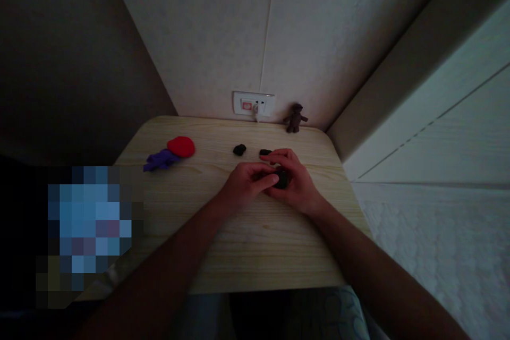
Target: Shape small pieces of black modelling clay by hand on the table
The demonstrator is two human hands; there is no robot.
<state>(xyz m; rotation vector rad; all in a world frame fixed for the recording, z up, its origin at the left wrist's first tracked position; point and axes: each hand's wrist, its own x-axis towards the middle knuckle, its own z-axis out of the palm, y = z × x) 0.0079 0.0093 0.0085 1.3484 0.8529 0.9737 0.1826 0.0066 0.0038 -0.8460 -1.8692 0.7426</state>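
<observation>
Between my two hands, above the middle right of the wooden table point(223, 255), is a dark lump point(282, 179) that looks like black modelling clay. My right hand point(297, 183) curls round it from the right. My left hand point(251, 183) presses on it with the thumb, its fingers partly hidden behind. Just beyond my right fingertips lies a small black piece point(264, 152), partly covered by them. Another black lump point(239, 150) rests on the table a little to the left, apart from both hands.
At the left of the table a flat red piece point(181, 146) touches a crumpled purple piece point(161, 160). A small brown figure point(295, 118) stands at the back by the wall, right of a socket point(254, 104) with a plug. A pixelated patch covers the lower left.
</observation>
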